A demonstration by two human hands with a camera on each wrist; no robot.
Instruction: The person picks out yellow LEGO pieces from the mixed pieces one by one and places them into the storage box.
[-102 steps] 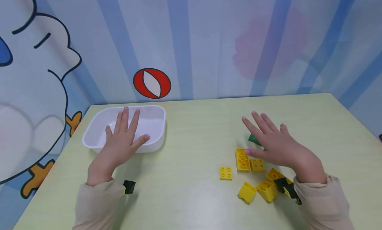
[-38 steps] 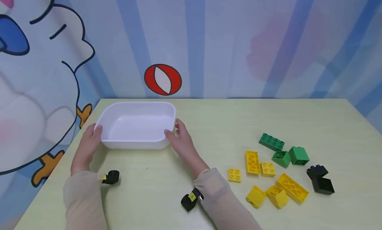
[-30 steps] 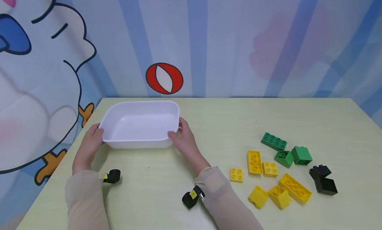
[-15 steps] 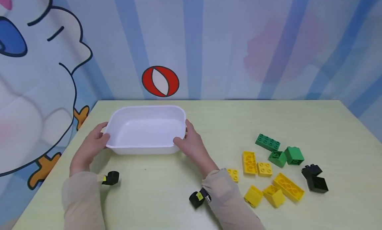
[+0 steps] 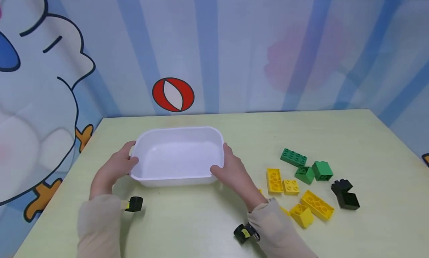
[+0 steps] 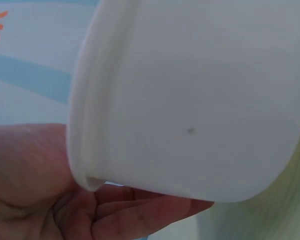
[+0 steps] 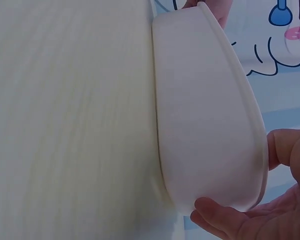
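Observation:
A white plastic basin (image 5: 177,180) with rounded corners stands between my two hands, its inside bare. My left hand (image 5: 115,168) grips its left end, thumb at the rim and fingers against the outer wall; the left wrist view shows the fingers (image 6: 145,215) beneath the basin wall (image 6: 200,100). At the other end my right hand (image 5: 234,176) holds the rim near the front right corner. In the right wrist view, the right thumb (image 7: 282,147) lies at the rim and a fingertip (image 7: 210,206) presses the end wall.
Right of the basin lie yellow toy bricks (image 5: 316,205), green bricks (image 5: 293,157) and black bricks (image 5: 348,200). My right sleeve partly covers some yellow ones. A printed cloth wall (image 5: 234,57) stands behind the pale table (image 5: 187,228).
Both hands were spread and off the basin at first, the left over it, the right above the bricks. They then took its two ends, and the basin has moved right and toward me.

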